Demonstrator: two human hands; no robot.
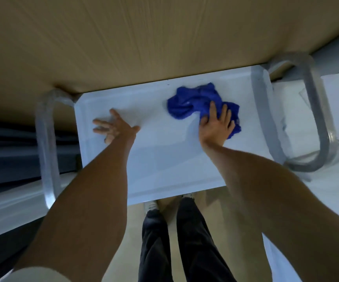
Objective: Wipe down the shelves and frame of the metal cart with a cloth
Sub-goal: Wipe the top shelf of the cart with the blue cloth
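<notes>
The cart's top shelf [164,159] is a pale, shiny metal tray seen from above. A crumpled blue cloth [187,102] lies on its far right part. My right hand [216,124] presses flat on the cloth's near side, fingers spread and straight. On the bare shelf to the left, my left hand [113,126] rests with its fingers splayed. Rounded metal handle loops of the frame stand at the left end [45,143] and the right end [317,123] of the shelf.
A large tan board or wall [144,37] runs right behind the cart's far edge. Dark furniture [5,151] sits to the left, white surfaces to the right. My legs in dark trousers [174,241] stand on a beige floor at the near edge.
</notes>
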